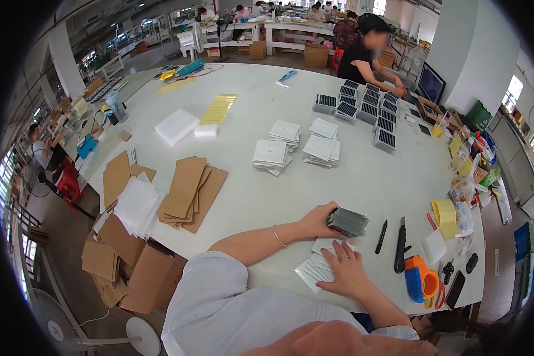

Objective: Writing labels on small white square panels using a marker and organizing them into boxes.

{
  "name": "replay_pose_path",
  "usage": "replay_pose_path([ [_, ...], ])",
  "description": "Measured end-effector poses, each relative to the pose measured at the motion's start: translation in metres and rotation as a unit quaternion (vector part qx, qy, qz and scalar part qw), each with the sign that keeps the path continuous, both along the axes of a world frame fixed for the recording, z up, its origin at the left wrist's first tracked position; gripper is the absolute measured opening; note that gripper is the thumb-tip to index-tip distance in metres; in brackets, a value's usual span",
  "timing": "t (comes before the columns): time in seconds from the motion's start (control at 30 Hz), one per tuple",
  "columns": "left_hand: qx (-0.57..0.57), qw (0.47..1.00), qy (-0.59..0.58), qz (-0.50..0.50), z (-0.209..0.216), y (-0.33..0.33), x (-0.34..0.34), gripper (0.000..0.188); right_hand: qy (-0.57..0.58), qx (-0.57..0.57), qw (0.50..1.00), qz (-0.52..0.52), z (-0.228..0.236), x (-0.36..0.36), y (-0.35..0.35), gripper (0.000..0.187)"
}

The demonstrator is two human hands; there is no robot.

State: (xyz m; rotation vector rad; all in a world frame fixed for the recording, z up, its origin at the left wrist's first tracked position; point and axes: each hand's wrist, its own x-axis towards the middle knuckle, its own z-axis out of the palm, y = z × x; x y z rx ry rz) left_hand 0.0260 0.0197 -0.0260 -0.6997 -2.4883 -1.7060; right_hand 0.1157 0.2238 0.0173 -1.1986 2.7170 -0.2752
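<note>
Well beyond both hands, across white table (249, 196): wrapped white packs (296, 148) stacked in piles, bare dark panel stacks (368, 110) farther off, apparently unwrapped yet. Left of left hand (317, 221): cardboard sheets (187, 190), foam sheets (137, 202). Left hand curled around, gripping dark panel stack (347, 221). Right hand (347, 270), fingers spread, pressing flat on white paper sheets (315, 267) just below stack. Wrapping of this stack judged barely begun.

Bright, even daylight fills the hall, coming from windows (525, 95) along the right edge and far-left side. The white table (267, 196) reflects it softly, without hard glare; shadows under the stacks are faint. Fisheye bending curves the table's edges, black corners frame the view, and distant workbenches look soft.
</note>
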Motion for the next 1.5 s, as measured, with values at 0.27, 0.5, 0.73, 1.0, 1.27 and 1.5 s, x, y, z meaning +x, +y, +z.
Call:
replay_pose_path([
  [0.27,0.002,0.999,0.01,-0.039,-0.007,-0.002,-0.008,0.061,0.005,-0.129,0.991,0.036,0.007,-0.023,0.013,0.051],
  [0.5,0.09,0.993,-0.005,-0.075,-0.038,-0.019,-0.026,0.062,0.141,-0.256,0.956,-0.024,0.014,-0.05,0.006,0.034],
  [0.73,0.181,0.966,-0.073,-0.17,-0.03,-0.011,-0.021,0.082,0.238,-0.286,0.914,-0.161,-0.024,-0.061,0.013,0.07],
  [1.0,0.112,0.985,-0.072,-0.107,-0.013,-0.002,-0.005,0.124,-0.177,-0.592,0.763,-0.188,-0.062,-0.079,-0.011,0.117],
  [1.27,0.001,0.997,-0.064,-0.036,-0.007,-0.003,-0.005,0.12,-0.241,-0.633,0.711,-0.19,-0.048,-0.082,-0.018,0.102],
  [1.5,0.032,0.996,-0.079,-0.038,-0.006,-0.002,-0.002,0.115,-0.086,-0.591,0.774,-0.211,-0.041,-0.1,0.008,0.043],
])
